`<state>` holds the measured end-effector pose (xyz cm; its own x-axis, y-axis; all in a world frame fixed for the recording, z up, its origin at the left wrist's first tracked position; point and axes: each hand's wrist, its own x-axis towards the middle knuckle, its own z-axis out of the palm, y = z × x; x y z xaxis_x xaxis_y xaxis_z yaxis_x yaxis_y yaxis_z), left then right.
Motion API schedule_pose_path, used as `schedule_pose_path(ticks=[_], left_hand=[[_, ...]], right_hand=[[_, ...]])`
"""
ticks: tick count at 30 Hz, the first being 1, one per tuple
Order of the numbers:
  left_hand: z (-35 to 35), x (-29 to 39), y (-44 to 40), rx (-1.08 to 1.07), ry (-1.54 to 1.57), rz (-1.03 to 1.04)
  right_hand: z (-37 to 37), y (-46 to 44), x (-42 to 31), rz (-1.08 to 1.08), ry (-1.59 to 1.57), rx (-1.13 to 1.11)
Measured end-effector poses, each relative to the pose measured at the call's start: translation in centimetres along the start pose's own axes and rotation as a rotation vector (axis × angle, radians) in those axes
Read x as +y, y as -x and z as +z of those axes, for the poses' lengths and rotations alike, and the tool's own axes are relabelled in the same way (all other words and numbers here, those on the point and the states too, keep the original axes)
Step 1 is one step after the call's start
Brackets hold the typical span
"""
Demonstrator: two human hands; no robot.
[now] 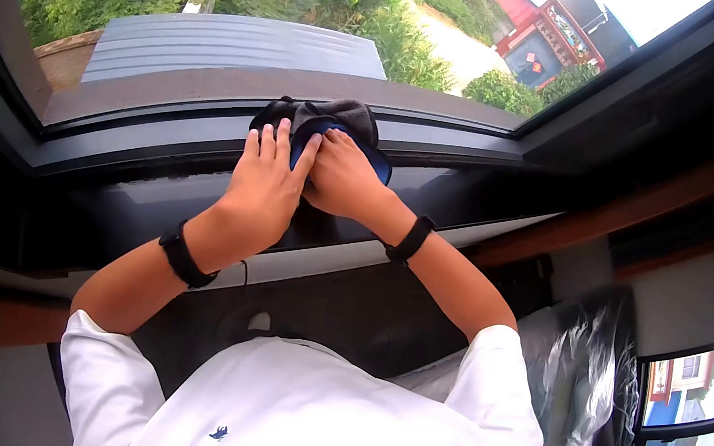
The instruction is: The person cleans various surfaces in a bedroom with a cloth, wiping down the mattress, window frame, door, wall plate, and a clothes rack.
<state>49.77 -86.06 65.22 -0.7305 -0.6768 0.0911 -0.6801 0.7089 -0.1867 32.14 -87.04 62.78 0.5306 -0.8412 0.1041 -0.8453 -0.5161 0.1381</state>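
A soft dark grey and blue fabric piece (352,115), bunched like a cloth or cap, rests on the dark window sill (438,194) against the window frame. My left hand (267,179) lies on its near left side, fingers stretched out and slightly apart. Beside it, my right hand (348,176) has its fingers bent and closed on the blue part. The tips of the two hands are close together. My palms hide part of the fabric, so its exact kind is unclear.
Beyond the window frame (457,143) are a corrugated grey panel (236,44), trees and a red-walled building. Clear plastic (581,387) covers something dark at my right. A second window (699,398) stands at the far right.
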Motion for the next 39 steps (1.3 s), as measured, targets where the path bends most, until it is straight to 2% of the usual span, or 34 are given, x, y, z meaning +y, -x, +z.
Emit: schedule_pose_path(ticks=[1,2,3,5,7,8,9,11,12,14,15,16,19,21,22,25,29,30,32,35,36,37,39], left_hand=[[-0.7,-0.9,1.0,0.047,0.083,-0.036],[-1.2,-1.7,1.7,0.076,0.215,-0.063],[-1.1,-2.6,2.3,0.081,0.252,-0.062],[0.2,-4.3,3.8,0.068,0.218,-0.087],[0.2,-6.0,4.8,0.035,0.230,-0.104],[0.8,-7.2,5.0,-0.018,0.311,-0.180],[1.2,-8.0,5.8,0.001,0.267,-0.225],[0.0,-8.9,6.7,-0.111,0.368,-0.338],[1.3,-9.5,7.0,-0.107,0.361,-0.335],[4.1,-10.7,7.2,0.048,0.209,-0.368],[3.7,-10.2,6.8,0.044,0.200,-0.361],[3.3,-9.5,6.6,0.042,0.220,-0.392],[2.5,-8.0,5.8,0.041,0.266,-0.472],[2.4,-7.6,5.9,0.098,0.464,-0.499],[3.1,-7.8,5.7,0.112,0.586,-0.470],[4.3,-6.8,5.2,0.088,0.642,-0.361],[5.3,-4.6,2.5,0.036,0.492,-0.277],[5.3,-4.4,2.3,-0.005,0.460,-0.291],[4.5,-2.9,-1.1,-0.078,0.480,-0.239],[3.5,0.4,-5.0,-0.177,0.505,-0.190],[4.1,0.0,-4.9,-0.095,0.542,-0.115],[3.5,1.5,-7.3,-0.192,0.511,-0.111],[2.5,4.4,-9.6,-0.196,0.520,-0.077]], right_hand=[[-0.4,-1.5,-1.2,-0.066,0.122,-0.053],[-2.4,-3.7,-2.9,0.026,0.060,-0.283],[-2.7,-4.6,-4.0,-0.019,0.103,-0.253],[2.8,-6.2,-5.0,-0.155,0.068,0.265],[2.3,-7.5,-6.0,-0.241,-0.059,0.222],[2.5,-8.0,-6.2,-0.265,-0.080,0.282],[2.6,-8.7,-6.2,-0.300,-0.094,0.342],[2.3,-10.6,-7.2,-0.281,-0.243,0.257],[2.2,-11.4,-7.9,-0.284,-0.290,0.281],[2.9,-12.7,-9.0,-0.257,-0.321,0.345],[3.1,-12.7,-9.3,-0.233,-0.309,0.375],[3.5,-12.4,-9.0,-0.251,-0.338,0.436],[4.3,-12.8,-9.2,-0.201,-0.339,0.427],[4.5,-12.1,-9.3,-0.196,-0.328,0.444],[3.9,-11.2,-8.9,-0.172,-0.307,0.443],[2.9,-9.4,-7.9,-0.156,-0.323,0.456],[5.0,-4.1,-5.0,-0.155,-0.389,0.503],[5.5,-3.3,-4.9,-0.120,-0.360,0.406],[4.6,-1.4,-1.3,-0.081,-0.335,0.392],[3.5,1.9,2.9,-0.029,-0.373,0.249],[3.4,3.1,3.5,-0.003,-0.345,0.222],[2.8,4.2,4.6,0.036,-0.321,0.228],[3.4,8.3,6.7,0.108,-0.301,0.276]])
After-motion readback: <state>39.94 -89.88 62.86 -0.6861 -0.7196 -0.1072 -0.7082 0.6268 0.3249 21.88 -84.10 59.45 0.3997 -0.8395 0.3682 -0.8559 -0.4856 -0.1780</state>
